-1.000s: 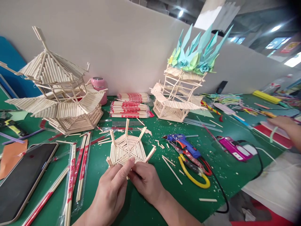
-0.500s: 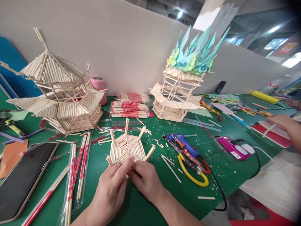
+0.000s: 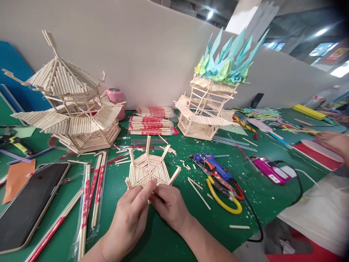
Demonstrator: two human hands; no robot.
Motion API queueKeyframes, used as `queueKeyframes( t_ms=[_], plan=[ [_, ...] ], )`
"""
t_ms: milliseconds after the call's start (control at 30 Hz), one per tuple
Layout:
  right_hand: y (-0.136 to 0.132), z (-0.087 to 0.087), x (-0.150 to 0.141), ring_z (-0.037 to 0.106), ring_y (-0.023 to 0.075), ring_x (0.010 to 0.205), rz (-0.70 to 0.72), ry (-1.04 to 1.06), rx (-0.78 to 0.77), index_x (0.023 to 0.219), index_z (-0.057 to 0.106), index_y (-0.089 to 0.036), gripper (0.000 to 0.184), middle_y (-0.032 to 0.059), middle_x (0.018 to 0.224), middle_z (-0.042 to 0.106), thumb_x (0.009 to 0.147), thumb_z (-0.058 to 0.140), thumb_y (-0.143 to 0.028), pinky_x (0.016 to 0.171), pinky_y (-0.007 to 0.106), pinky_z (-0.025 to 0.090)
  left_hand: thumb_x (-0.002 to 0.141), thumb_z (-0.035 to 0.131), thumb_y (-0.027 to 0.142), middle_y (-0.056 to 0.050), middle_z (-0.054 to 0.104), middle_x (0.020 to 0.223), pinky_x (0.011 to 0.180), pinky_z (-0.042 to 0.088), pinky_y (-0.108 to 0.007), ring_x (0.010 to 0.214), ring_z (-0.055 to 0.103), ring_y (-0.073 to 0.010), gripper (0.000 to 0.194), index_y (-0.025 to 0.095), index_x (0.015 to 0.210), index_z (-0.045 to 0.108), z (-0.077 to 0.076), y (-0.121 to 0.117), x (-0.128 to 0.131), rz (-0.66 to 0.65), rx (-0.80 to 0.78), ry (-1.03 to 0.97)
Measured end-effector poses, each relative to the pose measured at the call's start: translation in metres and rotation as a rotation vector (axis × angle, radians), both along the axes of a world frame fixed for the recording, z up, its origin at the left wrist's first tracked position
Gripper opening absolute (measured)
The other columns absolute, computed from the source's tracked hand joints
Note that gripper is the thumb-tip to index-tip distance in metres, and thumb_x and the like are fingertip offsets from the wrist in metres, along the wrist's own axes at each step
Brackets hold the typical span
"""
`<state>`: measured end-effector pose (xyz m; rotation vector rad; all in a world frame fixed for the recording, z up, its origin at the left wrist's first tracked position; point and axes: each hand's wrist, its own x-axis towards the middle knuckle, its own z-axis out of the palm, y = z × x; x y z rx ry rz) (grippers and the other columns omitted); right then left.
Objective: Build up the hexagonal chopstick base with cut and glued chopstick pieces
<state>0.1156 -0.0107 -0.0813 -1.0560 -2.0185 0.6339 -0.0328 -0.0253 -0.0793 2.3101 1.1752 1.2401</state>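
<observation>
A small hexagonal base of wooden sticks (image 3: 147, 168), with short stick posts standing up at its corners, lies in front of me on the green table. My left hand (image 3: 132, 214) is closed at its near edge, thumb and index finger pointing forward on it. Against it, my right hand (image 3: 171, 209) pinches the same near edge, its fingertips meeting the left ones. A stick end shows just below the fingertips; most of the near edge is hidden. To the right lie a blue glue gun (image 3: 211, 165) and yellow-handled scissors (image 3: 223, 198).
A tiered stick pavilion (image 3: 73, 123) stands left, another topped with blue paper leaves (image 3: 204, 120) at the back. Packs of sticks (image 3: 151, 125), a phone (image 3: 32, 207) and a pink power strip (image 3: 271, 170) lie around. Another person's hand (image 3: 334, 142) is at far right.
My hands keep nearly the same grip on the stick base. The view has shifted slightly. At far right, the other person's hand has moved and the green strip over the red pad is gone.
</observation>
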Motion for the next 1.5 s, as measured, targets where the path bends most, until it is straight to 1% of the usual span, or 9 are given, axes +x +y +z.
queueKeyframes(
  t_ms=[200,267,367,433,567,700,833,1067,1500],
  plan=[
    [-0.001,-0.001,0.001,0.049,0.0128,0.055,0.005,-0.011,-0.014,0.067,0.053,-0.018,0.028,0.0016,0.060,0.055,0.089,0.039,-0.027,0.053,0.023,0.037,0.084,0.039,0.006,-0.005,0.063,0.083,0.064,0.048,-0.024,0.073,0.059,-0.0144,0.049,0.025,0.130,0.036,0.004,0.000,0.000,0.006,0.015,-0.017],
    [-0.001,-0.001,0.000,0.048,0.0125,0.054,0.002,-0.017,-0.008,0.066,0.052,-0.018,0.028,0.0007,0.058,0.054,0.089,0.040,-0.028,0.052,0.023,0.036,0.084,0.039,0.006,-0.005,0.063,0.087,0.066,0.049,-0.023,0.076,0.060,-0.0139,0.051,0.025,0.131,0.034,0.005,-0.001,0.001,0.012,0.011,-0.033],
    [-0.001,0.000,0.000,0.046,0.0121,0.052,-0.010,-0.027,0.006,0.062,0.050,-0.019,0.029,-0.0007,0.055,0.050,0.089,0.041,-0.027,0.050,0.023,0.033,0.085,0.039,0.006,-0.005,0.064,0.091,0.068,0.049,-0.022,0.074,0.060,-0.0116,0.053,0.022,0.134,0.028,0.006,-0.003,0.002,0.056,-0.039,-0.085],
    [-0.001,0.000,0.000,0.045,0.0119,0.051,-0.017,-0.034,0.014,0.061,0.049,-0.019,0.030,-0.0011,0.054,0.049,0.089,0.041,-0.027,0.049,0.023,0.031,0.085,0.039,0.008,-0.004,0.065,0.086,0.066,0.050,-0.021,0.069,0.060,-0.0106,0.049,0.019,0.132,0.029,0.007,-0.005,0.004,0.080,-0.075,-0.114],
    [-0.001,0.001,0.000,0.045,0.0120,0.049,-0.022,-0.044,0.030,0.061,0.049,-0.019,0.033,-0.0007,0.053,0.050,0.090,0.038,-0.030,0.048,0.023,0.030,0.086,0.041,0.014,-0.003,0.066,0.078,0.058,0.051,-0.018,0.064,0.062,-0.0108,0.035,0.014,0.120,0.041,0.010,-0.006,0.010,0.091,-0.140,-0.122],
    [-0.001,0.001,0.001,0.048,0.0126,0.050,-0.021,-0.048,0.046,0.065,0.052,-0.018,0.033,0.0008,0.055,0.054,0.091,0.035,-0.030,0.048,0.023,0.032,0.084,0.046,0.020,-0.003,0.066,0.070,0.047,0.048,-0.017,0.055,0.061,-0.0112,0.022,0.011,0.104,0.052,0.010,-0.004,0.013,0.159,-0.117,-0.124],
    [-0.001,0.000,0.001,0.048,0.0133,0.050,-0.030,-0.055,0.064,0.062,0.052,-0.018,0.034,0.0012,0.054,0.054,0.091,0.035,-0.029,0.047,0.024,0.032,0.082,0.048,0.021,-0.003,0.065,0.067,0.045,0.047,-0.018,0.052,0.060,-0.0116,0.016,0.013,0.095,0.055,0.009,-0.001,0.015,0.203,-0.110,-0.114],
    [0.000,-0.001,0.000,0.046,0.0130,0.049,-0.036,-0.062,0.083,0.059,0.049,-0.018,0.035,0.0009,0.053,0.052,0.090,0.035,-0.028,0.046,0.024,0.031,0.080,0.047,0.016,0.003,0.058,0.054,0.044,0.044,-0.016,0.045,0.053,-0.0093,0.011,0.015,0.075,0.056,0.017,0.000,0.018,0.190,-0.154,-0.100],
    [0.000,-0.002,0.000,0.046,0.0131,0.049,-0.030,-0.057,0.094,0.060,0.048,-0.019,0.033,0.0005,0.053,0.051,0.090,0.036,-0.027,0.047,0.024,0.033,0.082,0.046,0.017,0.000,0.061,0.058,0.048,0.045,-0.020,0.049,0.055,-0.0115,0.011,0.015,0.081,0.057,0.010,0.001,0.016,0.152,-0.204,-0.070]
  ],
)
